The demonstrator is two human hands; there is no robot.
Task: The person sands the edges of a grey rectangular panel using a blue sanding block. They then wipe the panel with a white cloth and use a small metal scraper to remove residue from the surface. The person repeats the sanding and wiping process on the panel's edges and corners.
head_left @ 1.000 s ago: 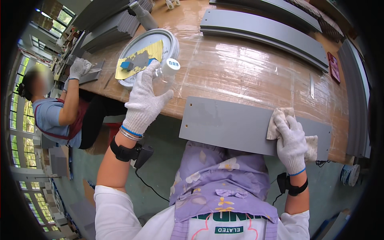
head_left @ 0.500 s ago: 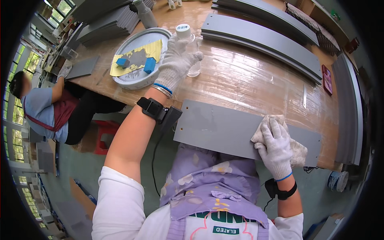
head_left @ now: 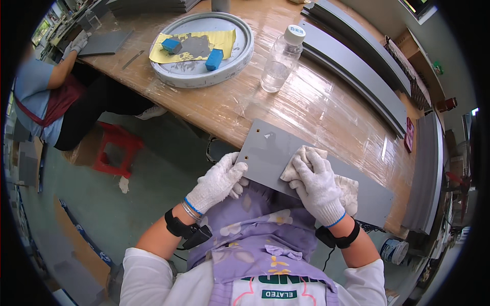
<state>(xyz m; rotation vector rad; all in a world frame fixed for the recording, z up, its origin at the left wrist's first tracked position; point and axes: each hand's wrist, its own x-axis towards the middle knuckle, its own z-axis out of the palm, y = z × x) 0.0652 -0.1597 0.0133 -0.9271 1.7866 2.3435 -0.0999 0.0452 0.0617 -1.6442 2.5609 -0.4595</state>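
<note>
A long grey panel point(head_left: 270, 158) lies along the near table edge, its left end jutting toward me. It has small holes near that end and a darker damp-looking patch. My left hand point(head_left: 217, 182), in a white knit glove, is closed on the panel's left end; some of its fingers are hidden under the edge. Under my gloved right hand point(head_left: 319, 188), a crumpled off-white cloth point(head_left: 348, 193) is pressed onto the panel's top. A clear bottle with a white cap point(head_left: 278, 64) stands upright beyond the panel, touched by neither hand.
A round grey lid point(head_left: 204, 80) bears a smeared yellow sheet point(head_left: 227, 40) and two blue blocks point(head_left: 214, 59). Long grey boards point(head_left: 352, 71) lie at the back right, with more stacked panels point(head_left: 426, 173) at the right. A co-worker point(head_left: 38, 97) sits at the left by a red stool point(head_left: 116, 148).
My left hand has let go of the bottle and come down to the panel's left end. The right hand, with the cloth, has slid left along the panel. My view has shifted.
</note>
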